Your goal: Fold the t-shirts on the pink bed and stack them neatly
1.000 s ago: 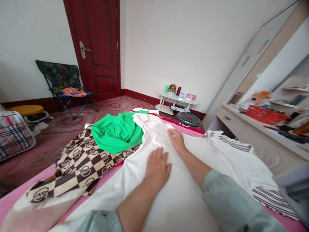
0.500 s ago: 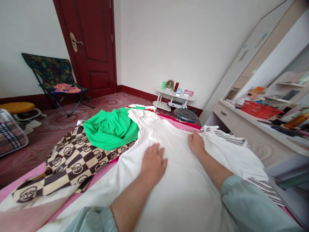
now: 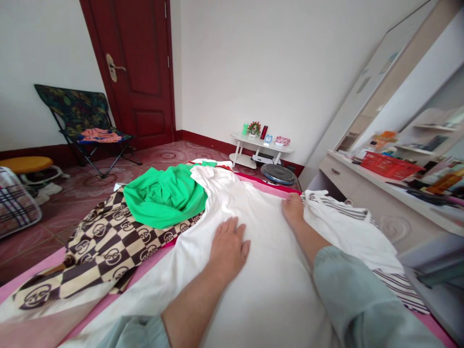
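Observation:
A white shirt (image 3: 268,280) lies spread out in front of me. My left hand (image 3: 228,249) rests flat on its upper part, fingers stretched and thumb apart. At the shirt's far right edge, my right hand (image 3: 293,209) has its fingers curled down and closed on the fabric; the fingertips are hidden. A bunched green garment (image 3: 165,195) sits to the left, on top of a brown-and-cream checked garment (image 3: 105,241). Right of my right hand lies a white garment with striped parts (image 3: 348,232).
Pink bedding (image 3: 145,275) shows beneath the clothes. A dresser (image 3: 384,208) carrying a red basket (image 3: 389,165) stands close on the right. Farther off are a low white table (image 3: 250,138), a folding chair (image 3: 76,108), a yellow stool (image 3: 27,163) and a dark red door (image 3: 139,72).
Both hands stay in nearly the same places on the white shirt. My right forearm and sleeve have shifted a little to the left, and the view has moved slightly.

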Demonstrator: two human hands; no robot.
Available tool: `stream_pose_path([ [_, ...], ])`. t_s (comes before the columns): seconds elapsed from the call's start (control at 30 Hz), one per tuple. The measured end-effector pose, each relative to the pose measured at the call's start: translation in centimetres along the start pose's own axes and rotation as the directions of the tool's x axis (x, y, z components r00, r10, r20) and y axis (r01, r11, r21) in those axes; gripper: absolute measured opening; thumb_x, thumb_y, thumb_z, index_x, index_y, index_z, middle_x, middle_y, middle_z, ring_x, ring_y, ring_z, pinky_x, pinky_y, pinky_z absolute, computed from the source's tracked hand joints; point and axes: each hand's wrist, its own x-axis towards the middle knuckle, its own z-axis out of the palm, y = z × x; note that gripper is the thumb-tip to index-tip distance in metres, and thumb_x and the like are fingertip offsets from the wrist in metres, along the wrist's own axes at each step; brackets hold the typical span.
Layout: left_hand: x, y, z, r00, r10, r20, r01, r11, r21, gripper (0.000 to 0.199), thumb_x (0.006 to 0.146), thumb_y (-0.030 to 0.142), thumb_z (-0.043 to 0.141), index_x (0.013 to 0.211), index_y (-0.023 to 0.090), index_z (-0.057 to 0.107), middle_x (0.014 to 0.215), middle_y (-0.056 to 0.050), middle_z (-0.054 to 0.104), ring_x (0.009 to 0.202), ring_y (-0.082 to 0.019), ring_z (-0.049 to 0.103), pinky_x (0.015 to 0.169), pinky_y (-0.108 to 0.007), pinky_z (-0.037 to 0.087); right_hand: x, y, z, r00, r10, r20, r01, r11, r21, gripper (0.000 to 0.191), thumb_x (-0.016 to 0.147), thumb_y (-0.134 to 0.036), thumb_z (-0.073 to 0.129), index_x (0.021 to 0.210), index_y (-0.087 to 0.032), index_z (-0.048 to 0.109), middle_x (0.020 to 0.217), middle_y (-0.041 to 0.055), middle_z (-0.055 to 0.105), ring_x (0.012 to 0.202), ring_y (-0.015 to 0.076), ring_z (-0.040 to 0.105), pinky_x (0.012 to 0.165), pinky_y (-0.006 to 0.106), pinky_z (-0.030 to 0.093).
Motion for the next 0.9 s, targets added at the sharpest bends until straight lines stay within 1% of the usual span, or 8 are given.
stream_pose_path([
  [0.1,0.0,0.0,0.1,1.0,-0.004,-0.008,0.004,1.0,0.004,0.043,0.088,0.035,0.044,0.127,0.019,0.051,0.14,-0.011,0.042,0.13,-0.027,0.035,0.109,-0.043,0.025,-2.0,-1.3,0.9,0.99,-0.127,0.059,0.127,0.992,-0.001,0.047,0.087,-0.039,0.04,0.128,-0.017,0.047,0.127,0.0099,0.056,0.117,0.0219,0.05,0.099,0.033,0.037],
  [0.2,0.1,-0.1,0.3,1.0,0.008,-0.008,-0.008,1.0,0.011,0.044,0.088,0.035,0.044,0.128,0.019,0.05,0.141,-0.011,0.042,0.131,-0.027,0.034,0.109,-0.043,0.025,-3.0,-2.7,1.7,0.929,-0.244,0.279,0.274,0.959,-0.073,0.059,0.089,-0.056,0.029,0.14,-0.026,0.034,0.148,0.0051,0.033,0.135,0.0241,0.027,0.109,0.046,0.02],
  [0.3,0.0,-0.2,0.4,1.0,0.019,-0.008,-0.019,1.0,0.023,0.045,0.089,0.036,0.043,0.129,0.018,0.049,0.142,-0.011,0.04,0.132,-0.027,0.034,0.11,-0.044,0.025,-2.5,-4.0,1.6,0.886,-0.113,0.451,0.221,0.955,-0.195,0.065,0.089,-0.063,0.016,0.145,-0.031,0.021,0.155,0.0018,0.012,0.141,0.0252,0.009,0.109,0.054,0.011],
  [0.4,-0.1,-0.4,0.5,1.0,0.026,-0.002,-0.026,0.999,0.032,0.045,0.089,0.037,0.041,0.13,0.018,0.049,0.143,-0.011,0.04,0.132,-0.027,0.033,0.11,-0.045,0.024,-2.2,-4.9,1.2,0.901,0.008,0.435,0.118,0.957,-0.263,0.071,0.088,-0.065,0.015,0.147,-0.026,0.016,0.156,0.0072,0.006,0.141,0.0284,0.003,0.108,0.057,0.011],
  [0.5,-0.1,-0.4,0.6,0.999,0.033,-0.005,-0.033,0.999,0.042,0.045,0.09,0.037,0.041,0.13,0.019,0.049,0.143,-0.011,0.04,0.133,-0.027,0.033,0.11,-0.044,0.024,-3.4,-4.8,0.9,0.931,-0.022,0.365,0.129,0.954,-0.27,0.074,0.087,-0.067,0.015,0.148,-0.025,0.012,0.156,0.0078,0.003,0.141,0.0288,-0.002,0.108,0.058,0.006],
  [0.63,-0.2,-0.5,0.8,0.999,0.042,-0.03,-0.04,0.997,0.063,0.045,0.09,0.037,0.039,0.131,0.02,0.048,0.144,-0.009,0.039,0.134,-0.026,0.032,0.111,-0.043,0.023,-5.2,-3.7,0.6,0.899,-0.078,0.431,0.191,0.956,-0.224,0.073,0.085,-0.069,0.012,0.147,-0.03,0.012,0.156,0.0026,0.004,0.142,0.0257,0.001,0.11,0.054,0.006],
  [0.77,-0.2,-0.6,0.9,0.999,0.05,-0.02,-0.048,0.996,0.072,0.045,0.09,0.038,0.038,0.131,0.021,0.048,0.144,-0.009,0.04,0.133,-0.025,0.033,0.11,-0.043,0.025,-6.2,-4.3,-0.5,0.879,-0.011,0.476,0.138,0.963,-0.233,0.072,0.087,-0.066,0.014,0.148,-0.027,0.011,0.156,0.004,0.003,0.142,0.0254,-0.001,0.11,0.053,0.006],
  [0.9,-0.1,-0.9,0.9,0.997,0.072,-0.016,-0.071,0.994,0.081,0.045,0.09,0.04,0.039,0.131,0.022,0.048,0.143,-0.009,0.041,0.132,-0.025,0.035,0.109,-0.043,0.027,-10.7,-5.4,-3.3,0.889,-0.043,0.456,0.136,0.975,-0.173,0.075,0.087,-0.067,0.017,0.148,-0.024,0.013,0.156,0.0065,-0.001,0.141,0.0267,-0.006,0.109,0.055,0.005],
])
